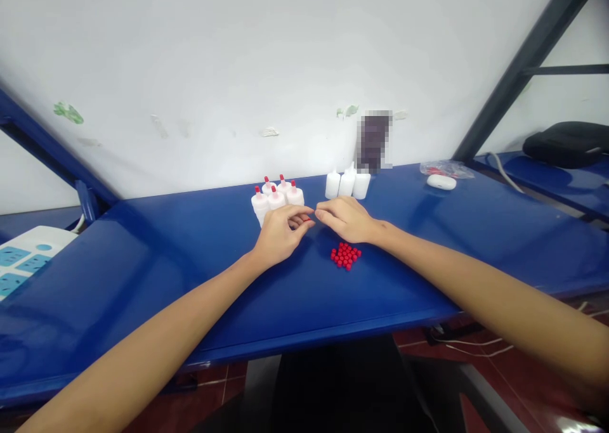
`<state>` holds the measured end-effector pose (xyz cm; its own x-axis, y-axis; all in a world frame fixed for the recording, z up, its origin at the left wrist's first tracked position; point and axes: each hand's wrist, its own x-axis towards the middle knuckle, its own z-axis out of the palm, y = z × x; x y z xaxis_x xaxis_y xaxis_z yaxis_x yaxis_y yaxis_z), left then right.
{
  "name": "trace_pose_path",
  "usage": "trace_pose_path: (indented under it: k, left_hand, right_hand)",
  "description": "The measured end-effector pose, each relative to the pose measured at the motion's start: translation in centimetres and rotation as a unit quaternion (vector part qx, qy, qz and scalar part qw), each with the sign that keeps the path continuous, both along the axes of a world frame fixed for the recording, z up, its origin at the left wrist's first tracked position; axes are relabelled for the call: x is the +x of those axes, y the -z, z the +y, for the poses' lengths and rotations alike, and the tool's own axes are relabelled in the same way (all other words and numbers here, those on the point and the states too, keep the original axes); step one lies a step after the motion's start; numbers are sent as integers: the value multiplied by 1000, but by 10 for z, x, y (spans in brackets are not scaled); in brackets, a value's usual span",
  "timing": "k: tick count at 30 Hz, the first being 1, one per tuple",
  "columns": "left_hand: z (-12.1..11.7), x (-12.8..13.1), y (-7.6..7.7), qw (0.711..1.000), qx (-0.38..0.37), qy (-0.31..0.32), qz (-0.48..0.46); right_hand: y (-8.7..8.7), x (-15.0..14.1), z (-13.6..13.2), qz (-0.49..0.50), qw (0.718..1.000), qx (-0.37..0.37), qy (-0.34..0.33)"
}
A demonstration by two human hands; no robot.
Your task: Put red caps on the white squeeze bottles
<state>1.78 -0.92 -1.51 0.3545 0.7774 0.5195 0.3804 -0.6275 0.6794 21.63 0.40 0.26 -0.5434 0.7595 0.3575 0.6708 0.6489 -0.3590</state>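
Blue table (190,243); red caps (346,255) in a loose cluster on it, just on your side of your right hand (343,217). Your left hand (284,231) curls, thumb near fingers, a sliver of red (307,220) between them; cannot tell whether it is pinched. Your right is palm down, fingers bent leftward, grip hidden. The two hands' fingertips nearly meet. Beyond your left, red-tipped bottles (277,200) stand upright, five tips visible; beyond your right, plain white bottles (347,184). White case (441,182) beside a clear bag (459,169), farther right.
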Motion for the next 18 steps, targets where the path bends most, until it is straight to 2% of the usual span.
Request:
trace_pose_path:
  k: [4, 11, 14, 18]
  left_hand:
    - [-2, 1, 0, 999, 6, 38, -16]
    - [-7, 2, -1, 994, 19, 93, -53]
    - [-9, 1, -2, 992, -6, 107, -71]
    - [-12, 0, -5, 983, -80, 137, -90]
  right_hand:
    - [-1, -1, -3, 15, 1000, -5, -7]
    - [1, -1, -6, 64, 990, -22, -121]
    - [1, -3, -7, 70, 986, -25, -148]
    - [1, -4, -7, 73, 986, -20, -146]
